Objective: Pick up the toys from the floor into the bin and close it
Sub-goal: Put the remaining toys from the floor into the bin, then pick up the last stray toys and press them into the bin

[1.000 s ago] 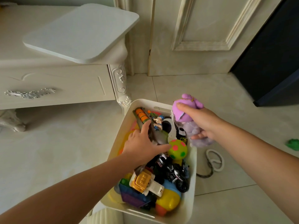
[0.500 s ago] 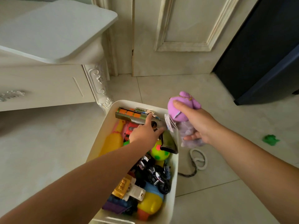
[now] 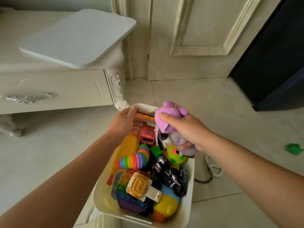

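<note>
Gripping the purple plush toy (image 3: 166, 119) in the right hand (image 3: 189, 130), thumb over its head and fingers curled round its body, just above the far right corner of the bin (image 3: 191, 176); not yet let go, and held much as a second ago. Moved meanwhile with the left hand (image 3: 125, 122), from the middle of the bin to its far left rim, fingers nearly straight and laid against the end of the toy gun (image 3: 144, 116), gripping nothing. Pushed the gun flat along the bin's far wall, uncovering the red truck (image 3: 147, 136) and the rainbow slug (image 3: 136, 157) nearer the bin's middle. Probably clearing a hollow for the plush, so dropping it in looks like the step now due. Still out on the tiled floor (image 3: 49, 153) right of the bin: a white clip on a cord (image 3: 213, 168) just beside it, a small green toy (image 3: 294, 148) well apart. Beyond the bin to the left, a cream carved cabinet (image 3: 49, 89) carrying a white board (image 3: 77, 37), likely the lid, so closing some way off yet. Behind the bin, a panelled door (image 3: 197, 38); far right, dark furniture (image 3: 271, 63).
</note>
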A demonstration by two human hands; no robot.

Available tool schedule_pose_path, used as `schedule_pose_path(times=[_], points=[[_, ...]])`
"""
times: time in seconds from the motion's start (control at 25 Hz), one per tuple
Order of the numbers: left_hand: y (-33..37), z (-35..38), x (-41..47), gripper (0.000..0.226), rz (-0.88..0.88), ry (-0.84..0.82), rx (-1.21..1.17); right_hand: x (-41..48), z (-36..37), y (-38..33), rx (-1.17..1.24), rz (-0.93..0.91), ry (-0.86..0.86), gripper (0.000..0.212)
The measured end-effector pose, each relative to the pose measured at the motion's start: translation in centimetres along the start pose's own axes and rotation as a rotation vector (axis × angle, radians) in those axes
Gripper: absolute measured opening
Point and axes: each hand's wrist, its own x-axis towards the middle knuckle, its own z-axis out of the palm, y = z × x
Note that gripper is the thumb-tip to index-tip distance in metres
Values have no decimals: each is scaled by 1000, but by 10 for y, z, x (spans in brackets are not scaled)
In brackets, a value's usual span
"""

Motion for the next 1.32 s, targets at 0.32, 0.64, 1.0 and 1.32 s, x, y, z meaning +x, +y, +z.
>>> schedule_pose_path(times=[0.32, 0.64, 1.0, 1.32], points=[[-14, -40, -28, 42, 185, -189, 473, 45, 72, 27, -410, 38, -156, 46], [-35, -18, -22, 40, 351, -85, 1429, 38, 61, 56, -1083, -351, 163, 48], [-38, -14, -21, 47, 310, -124, 1485, 33, 69, 88, -1085, -359, -43, 69], [57, 49, -62, 54, 594, -412, 1607, -14, -30, 33, -661, -339, 212, 39]])
